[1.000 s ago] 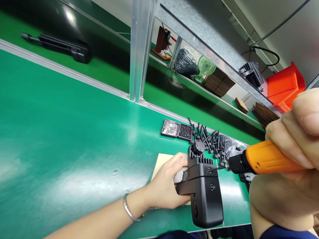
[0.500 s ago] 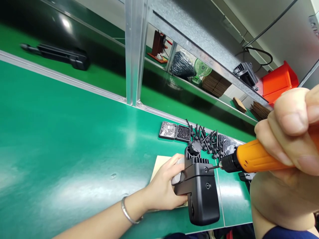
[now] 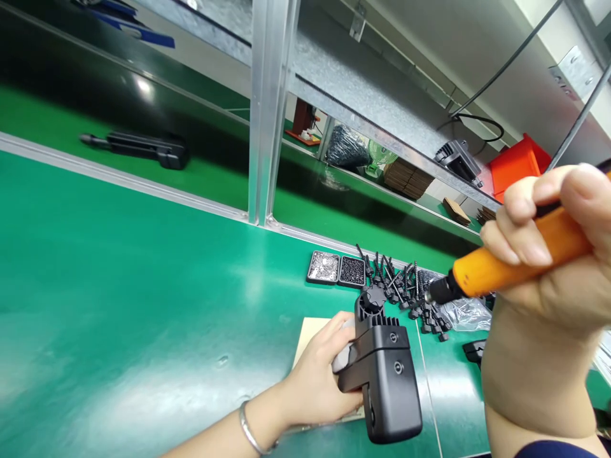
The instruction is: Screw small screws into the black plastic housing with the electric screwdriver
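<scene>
My left hand (image 3: 317, 372) grips a black plastic housing (image 3: 389, 381) from its left side, holding it down on a beige pad (image 3: 308, 334) on the green bench. My right hand (image 3: 548, 254) is wrapped around an orange electric screwdriver (image 3: 506, 264). Its black tip (image 3: 434, 292) hovers up and to the right of the housing, apart from it, over a pile of black pin-like parts (image 3: 405, 286). A metal bangle (image 3: 251, 429) sits on my left wrist.
Two small trays, one with silvery pieces (image 3: 324, 267) and one with black screws (image 3: 353, 270), stand behind the housing. A clear bag (image 3: 465, 312) lies at the right. An aluminium post (image 3: 267, 108) rises mid-bench. Beyond lie a black tool (image 3: 143, 146), an orange bin (image 3: 518, 165) and cardboard stacks (image 3: 405, 175).
The screwdriver bit has come off the housing's screw hole and risen up to the right. My left hand still holds the housing in the same place.
</scene>
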Available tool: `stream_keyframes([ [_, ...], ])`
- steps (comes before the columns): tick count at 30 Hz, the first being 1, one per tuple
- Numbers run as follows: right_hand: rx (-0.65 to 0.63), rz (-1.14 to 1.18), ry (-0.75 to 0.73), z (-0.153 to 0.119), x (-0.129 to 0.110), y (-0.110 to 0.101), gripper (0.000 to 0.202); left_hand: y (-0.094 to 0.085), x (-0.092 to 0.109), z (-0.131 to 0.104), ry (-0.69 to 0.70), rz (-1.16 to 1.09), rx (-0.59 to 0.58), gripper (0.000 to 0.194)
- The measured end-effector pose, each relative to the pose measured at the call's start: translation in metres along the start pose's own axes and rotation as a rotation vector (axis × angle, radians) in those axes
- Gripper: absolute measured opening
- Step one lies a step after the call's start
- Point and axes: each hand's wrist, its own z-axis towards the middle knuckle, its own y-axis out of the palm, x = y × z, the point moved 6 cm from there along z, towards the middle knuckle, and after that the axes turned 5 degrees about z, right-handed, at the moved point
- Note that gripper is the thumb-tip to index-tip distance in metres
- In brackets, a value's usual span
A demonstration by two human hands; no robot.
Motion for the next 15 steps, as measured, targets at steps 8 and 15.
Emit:
stream_keyframes([
  [8, -0.003, -0.216, 0.276, 0.002, 0.135, -0.057, 0.034, -0.003, -0.004, -0.004, -0.005, -0.03, -0.035, 0.057],
  [15, -0.427, -0.218, 0.397, -0.154, 0.17, -0.083, 0.038, -0.001, -0.016, -0.009, -0.044, -0.189, -0.031, 0.068],
])
